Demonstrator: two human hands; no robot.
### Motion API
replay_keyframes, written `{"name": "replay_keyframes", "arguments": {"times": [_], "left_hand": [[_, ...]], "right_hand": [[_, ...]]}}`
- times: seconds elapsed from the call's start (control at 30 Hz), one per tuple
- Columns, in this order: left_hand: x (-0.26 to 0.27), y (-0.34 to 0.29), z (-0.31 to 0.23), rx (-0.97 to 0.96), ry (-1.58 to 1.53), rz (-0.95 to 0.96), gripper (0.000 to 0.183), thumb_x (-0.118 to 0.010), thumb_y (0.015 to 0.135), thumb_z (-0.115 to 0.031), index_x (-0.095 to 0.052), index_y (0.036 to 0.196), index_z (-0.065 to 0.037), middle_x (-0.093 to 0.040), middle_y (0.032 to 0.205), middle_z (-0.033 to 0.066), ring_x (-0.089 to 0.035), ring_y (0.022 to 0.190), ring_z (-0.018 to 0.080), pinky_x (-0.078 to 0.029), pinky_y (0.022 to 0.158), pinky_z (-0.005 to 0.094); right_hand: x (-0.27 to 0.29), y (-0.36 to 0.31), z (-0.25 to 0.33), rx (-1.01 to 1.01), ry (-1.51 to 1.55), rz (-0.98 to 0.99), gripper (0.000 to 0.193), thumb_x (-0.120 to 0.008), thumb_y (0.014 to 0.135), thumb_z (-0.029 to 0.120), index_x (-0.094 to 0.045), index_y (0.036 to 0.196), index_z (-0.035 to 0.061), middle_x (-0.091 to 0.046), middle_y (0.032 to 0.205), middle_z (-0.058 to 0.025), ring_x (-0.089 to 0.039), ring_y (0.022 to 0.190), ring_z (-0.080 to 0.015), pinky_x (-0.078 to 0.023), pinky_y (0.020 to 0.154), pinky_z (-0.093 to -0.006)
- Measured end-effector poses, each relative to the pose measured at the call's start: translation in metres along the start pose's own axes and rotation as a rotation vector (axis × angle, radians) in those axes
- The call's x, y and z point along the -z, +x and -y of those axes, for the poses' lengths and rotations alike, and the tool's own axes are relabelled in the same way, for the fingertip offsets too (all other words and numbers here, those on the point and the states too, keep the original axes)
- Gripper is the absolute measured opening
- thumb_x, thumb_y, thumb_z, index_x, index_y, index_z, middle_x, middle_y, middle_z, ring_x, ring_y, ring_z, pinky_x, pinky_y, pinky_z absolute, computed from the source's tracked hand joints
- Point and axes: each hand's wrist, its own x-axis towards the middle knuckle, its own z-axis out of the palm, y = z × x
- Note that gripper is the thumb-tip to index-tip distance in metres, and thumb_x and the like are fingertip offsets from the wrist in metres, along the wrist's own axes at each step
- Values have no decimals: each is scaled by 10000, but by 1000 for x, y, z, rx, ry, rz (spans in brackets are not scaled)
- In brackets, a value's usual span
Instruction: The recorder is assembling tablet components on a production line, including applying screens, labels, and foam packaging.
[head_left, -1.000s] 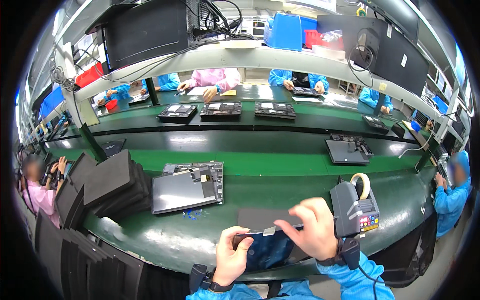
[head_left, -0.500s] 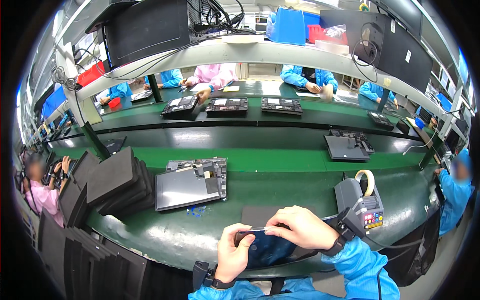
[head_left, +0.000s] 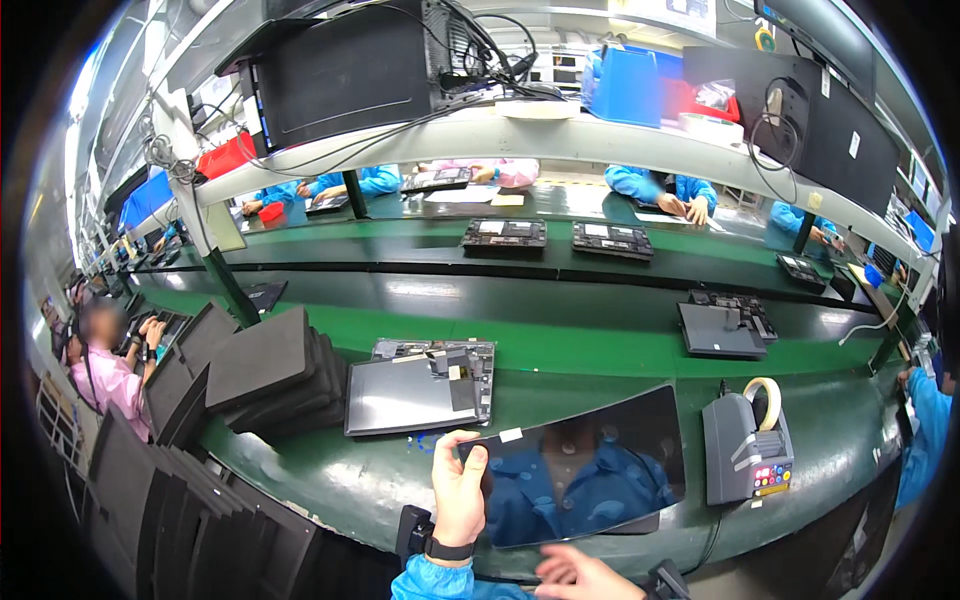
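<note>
My left hand (head_left: 459, 495) pinches the left edge of a glossy dark display panel (head_left: 605, 470), thumb along its upper left corner. The panel is tilted and mirrors blue clothing. A small white piece of tape (head_left: 511, 435) sticks to its top edge near my thumb. Below the panel's lower edge, at the bottom of the view, my right hand (head_left: 578, 574) is apart from it, slightly blurred, with its fingers spread and nothing in them. A dark flat pad (head_left: 640, 523) shows partly beneath the panel.
An opened laptop (head_left: 415, 395) with a grey plate on it lies left of the panel. Beyond stands a stack of black foam trays (head_left: 262, 360). A tape dispenser (head_left: 745, 445) sits at the right. Other laptops (head_left: 612, 240) rest on the far belt; co-workers sit beyond.
The panel has swung up and now faces me in full. My right hand has let go of its top edge and dropped to the bottom of the view. The whole view has shifted.
</note>
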Motion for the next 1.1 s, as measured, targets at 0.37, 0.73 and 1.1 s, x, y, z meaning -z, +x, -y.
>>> {"name": "replay_keyframes", "arguments": {"times": [0.37, 0.73, 1.1], "left_hand": [[-13, -18, 25, 189, -251, -272, 175, -575, 923, -111, -512, 1082, -148, -541, 842, -32, -498, 677, 36, -424, 547, 158], [17, -15, 24, 309, -182, 250, 367, -467, 982, -270, -461, 1239, -7, -552, 1214, 162, -556, 1085, 247, -425, 968, 376], [-26, -34, 55, 168, 37, 188, 327, -510, 970, -223, -508, 1213, -3, -597, 1140, 76, -573, 1007, 174, -453, 872, 301]], "right_hand": [[9, 83, -10, 340, 863, -785, 296, -580, 914, 94, -517, 1194, 26, -553, 1124, -29, -505, 1016, -128, -402, 916, -307], [92, 34, 16, 58, -84, -419, 350, -459, 983, 294, -599, 930, -22, -554, 748, -85, -478, 724, -126, -443, 670, -313], [162, -112, -42, -128, 243, -1517, 312, -501, 964, 320, -540, 893, 19, -587, 675, -63, -523, 503, -107, -453, 461, -250]]}}
